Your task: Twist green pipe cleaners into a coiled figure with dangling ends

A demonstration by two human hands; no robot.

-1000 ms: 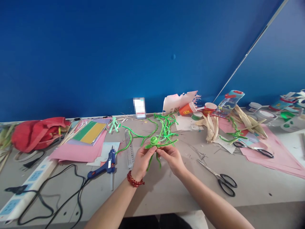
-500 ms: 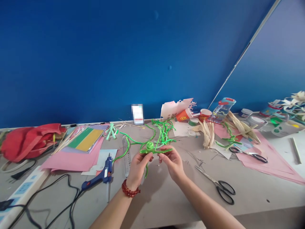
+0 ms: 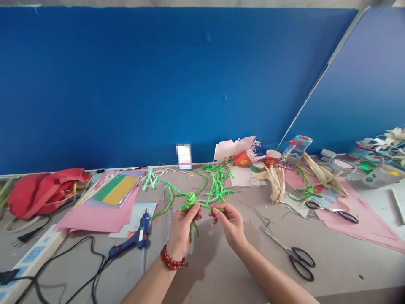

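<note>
A bright green pipe-cleaner figure (image 3: 190, 197) with a tight coil at its centre and several bent strands is in my hands. My left hand (image 3: 182, 228) grips it beneath the coil, and one strand hangs below my fingers. My right hand (image 3: 229, 220) pinches a strand running out to the right. A red bead bracelet (image 3: 172, 259) circles my left wrist. Just beyond my hands, a tangle of green pipe cleaners (image 3: 217, 184) lies on the table, with one long strand reaching toward my left hand.
A blue glue gun (image 3: 136, 237) and a clear ruler (image 3: 168, 207) lie left of my hands, with black scissors (image 3: 299, 262) to the right. Pink paper (image 3: 98, 217), corn husks (image 3: 276, 183), a red bag (image 3: 44, 193), and a power strip (image 3: 31, 257) with black cables surround them.
The coil has shifted left in view and my hands have drawn slightly apart along the strand. The whole scene sits lower in the frame as my head tilts up.
</note>
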